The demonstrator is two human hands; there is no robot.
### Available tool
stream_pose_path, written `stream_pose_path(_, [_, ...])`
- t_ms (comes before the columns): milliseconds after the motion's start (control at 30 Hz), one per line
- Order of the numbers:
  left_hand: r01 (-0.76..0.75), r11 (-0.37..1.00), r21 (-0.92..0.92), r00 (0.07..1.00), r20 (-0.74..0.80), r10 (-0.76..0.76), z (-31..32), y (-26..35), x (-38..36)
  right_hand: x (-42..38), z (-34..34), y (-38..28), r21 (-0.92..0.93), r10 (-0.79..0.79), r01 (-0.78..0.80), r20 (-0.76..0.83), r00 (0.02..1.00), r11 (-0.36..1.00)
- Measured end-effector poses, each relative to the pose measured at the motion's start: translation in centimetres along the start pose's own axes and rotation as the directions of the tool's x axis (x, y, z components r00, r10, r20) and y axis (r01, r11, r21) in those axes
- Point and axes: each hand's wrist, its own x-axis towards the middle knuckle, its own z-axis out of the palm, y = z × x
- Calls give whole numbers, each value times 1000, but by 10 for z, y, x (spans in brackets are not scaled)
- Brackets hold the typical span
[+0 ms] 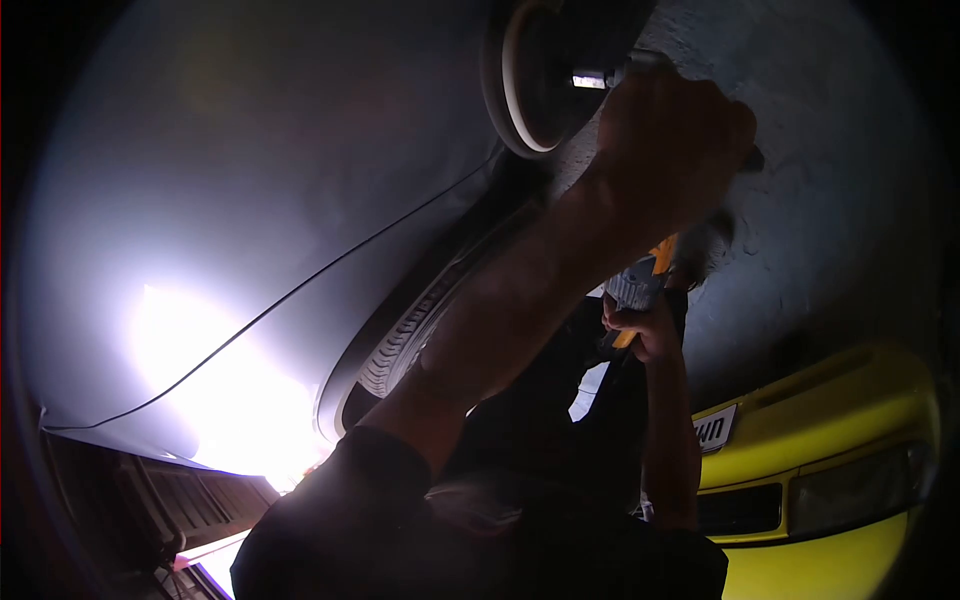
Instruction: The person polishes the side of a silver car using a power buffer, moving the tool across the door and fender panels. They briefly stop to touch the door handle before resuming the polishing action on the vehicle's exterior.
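Observation:
An orange and grey rotary polisher (636, 288) runs up through the middle of the view, partly hidden behind my left forearm. Its round pad (522, 85) faces a grey car body panel (290, 130) at the left, beside a short shiny shaft. My left hand (675, 125) is closed around the head end of the polisher, close to that shaft. Lower down, my right hand (650, 328) wraps its fingers round the tool's body. Deep shadow covers much of both hands.
A tyre (385, 355) sits in the wheel arch below the pad. A thin dark line (300, 285) crosses the panel, and a bright glare (220, 370) lies on it. At the lower right stands a yellow car (850, 410) with a number plate (716, 429).

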Motion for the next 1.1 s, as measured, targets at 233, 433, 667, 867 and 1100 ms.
stream_pose_path(233, [46, 976, -214, 995, 93, -26, -7, 7, -97, -66, 21, 90, -11, 216, -217, -79, 973, 976])
stream_pose_path(433, [183, 952, -246, 911, 407, -69, -21, 15, -150, -106, 26, 128, 14, 356, -356, -74, 932, 934])
stream_pose_path(667, [-30, 972, -232, 978, -208, -20, -7, 1, -117, -55, 17, 72, -82, 45, -52, -91, 995, 995])
stream_pose_path(867, [-111, 982, -155, 921, -386, 43, -30, -19, -34, 5, 7, -7, -194, -233, 220, -47, 971, 956])
stream_pose_path(1100, [-110, 970, -217, 935, -354, 27, -46, -28, -62, -5, 22, -2, -265, -237, 207, -85, 968, 942])
